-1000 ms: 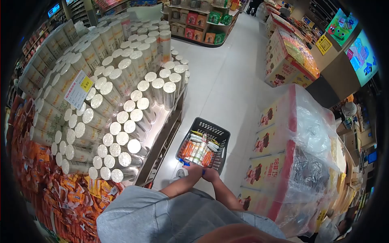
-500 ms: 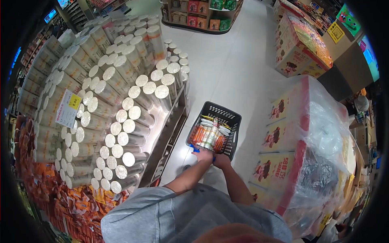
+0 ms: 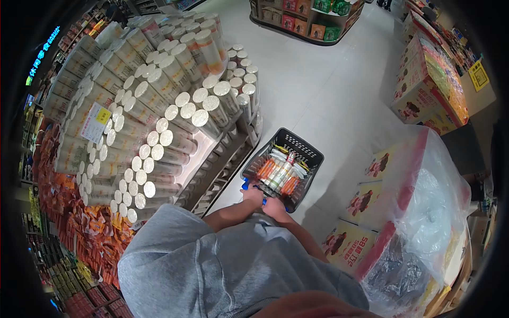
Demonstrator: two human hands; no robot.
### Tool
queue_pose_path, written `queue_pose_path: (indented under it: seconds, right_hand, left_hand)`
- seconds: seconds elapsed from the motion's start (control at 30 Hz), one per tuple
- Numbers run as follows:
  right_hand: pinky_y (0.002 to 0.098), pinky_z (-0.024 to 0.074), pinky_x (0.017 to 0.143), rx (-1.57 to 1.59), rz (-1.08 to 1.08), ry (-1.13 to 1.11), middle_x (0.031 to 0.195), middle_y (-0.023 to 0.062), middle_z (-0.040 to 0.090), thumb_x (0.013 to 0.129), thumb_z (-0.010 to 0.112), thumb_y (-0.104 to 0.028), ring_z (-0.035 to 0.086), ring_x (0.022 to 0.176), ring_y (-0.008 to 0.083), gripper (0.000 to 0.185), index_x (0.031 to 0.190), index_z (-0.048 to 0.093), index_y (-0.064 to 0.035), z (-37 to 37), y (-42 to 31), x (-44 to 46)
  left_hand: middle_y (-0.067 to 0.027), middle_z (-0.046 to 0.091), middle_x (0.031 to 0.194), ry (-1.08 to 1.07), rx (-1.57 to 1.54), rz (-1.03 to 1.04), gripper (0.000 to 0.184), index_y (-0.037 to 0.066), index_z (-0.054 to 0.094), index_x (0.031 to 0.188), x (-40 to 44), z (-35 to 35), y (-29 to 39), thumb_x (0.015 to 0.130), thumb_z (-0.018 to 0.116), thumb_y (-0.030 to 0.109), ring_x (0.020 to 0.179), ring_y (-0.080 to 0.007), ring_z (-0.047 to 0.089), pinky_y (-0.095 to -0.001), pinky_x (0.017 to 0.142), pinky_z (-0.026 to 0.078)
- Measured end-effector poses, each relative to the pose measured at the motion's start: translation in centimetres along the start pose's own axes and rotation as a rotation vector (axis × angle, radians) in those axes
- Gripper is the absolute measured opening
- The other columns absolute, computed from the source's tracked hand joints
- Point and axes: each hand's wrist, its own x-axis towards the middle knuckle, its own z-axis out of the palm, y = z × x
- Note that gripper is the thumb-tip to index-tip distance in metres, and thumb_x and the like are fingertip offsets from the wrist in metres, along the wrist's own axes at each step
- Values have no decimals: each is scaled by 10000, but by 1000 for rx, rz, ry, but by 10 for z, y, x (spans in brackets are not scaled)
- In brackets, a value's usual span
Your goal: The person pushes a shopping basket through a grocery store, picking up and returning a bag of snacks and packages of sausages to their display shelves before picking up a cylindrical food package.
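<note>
A black shopping basket (image 3: pixel 313 177) with perforated walls is in front of my body, low over the floor. My left hand (image 3: pixel 252 195) is closed on its blue handle (image 3: pixel 245 185). Just to the right, my right hand (image 3: pixel 274 208) also wraps around this handle, close beside the left. Inside the basket lie orange packs (image 3: pixel 289 185), pale printed packages (image 3: pixel 281 174) and yellow-edged packets near the far end. Their exact kinds are hard to make out. What supports the basket underneath is hidden.
On the left, a display shelf holds several tall clear-wrapped cylinders (image 3: pixel 203 117) with a price sign (image 3: pixel 95 123); orange packets (image 3: pixel 98 228) lie beyond. Plastic-covered cartons (image 3: pixel 366 199) stand on the right. A rounded shelf (image 3: pixel 307 24) is ahead, across pale floor (image 3: pixel 318 90).
My view has turned leftward, so the rounded shelf and right-hand cartons appear farther right. Both hands stay on the handle, and the basket looks more angled to the right.
</note>
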Motion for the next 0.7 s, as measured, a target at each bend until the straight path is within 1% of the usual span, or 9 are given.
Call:
queue_pose_path:
  seconds: [0.03,0.17,0.27,0.33,0.47,0.53,0.6,0.7]
  right_hand:
    - [478,518,838,5,-3,-16,924,230,672,776,626,-304,650,907,393,294,953,705,-83,-2,4,5]
    - [474,514,855,38,28,-67,942,236,670,770,620,-299,648,924,391,317,939,700,-44,-24,5,13]
    - [470,512,865,57,10,-71,939,236,671,765,611,-291,650,922,389,322,918,697,-21,-39,13,22]
    - [468,512,867,68,15,-64,938,239,671,759,611,-284,650,923,390,311,908,699,-25,-51,19,27]
    - [468,514,860,47,13,-84,935,242,670,754,604,-288,652,923,386,319,916,699,-31,-69,35,45]
    - [467,514,856,38,21,-57,937,240,670,757,595,-299,653,921,384,333,932,697,-34,-80,42,53]
    - [468,516,851,12,32,-44,944,231,672,766,583,-325,657,916,377,357,964,693,-50,-97,48,65]
    - [468,515,853,13,74,-35,945,223,674,761,598,-319,656,915,375,334,954,694,-64,-128,57,79]
  left_hand:
    - [-62,585,1259,3,-1,-1,448,135,695,1108,3,-2,2,716,745,346,1246,-285,428,-716,925,386]
    - [-81,600,1230,-15,13,-3,393,125,690,1106,16,-7,7,759,682,310,1227,-288,445,-744,937,344]
    - [-88,609,1212,31,10,-3,346,123,692,1091,30,-18,16,786,625,270,1218,-294,454,-763,947,307]
    - [-90,612,1207,75,-6,0,331,122,691,1085,34,-24,21,794,594,248,1214,-297,458,-773,952,287]
    - [-91,602,1220,59,10,7,347,126,684,1104,61,-36,31,790,602,249,1220,-301,450,-782,945,281]
    - [-97,590,1239,30,10,17,364,129,677,1125,68,-56,40,790,602,252,1227,-303,441,-783,945,280]
    - [-98,565,1274,45,3,9,376,128,675,1136,82,-69,48,791,605,257,1235,-306,431,-781,944,284]
    - [-106,529,1319,78,-23,13,382,125,673,1145,108,-83,60,793,609,259,1254,-315,410,-782,953,269]
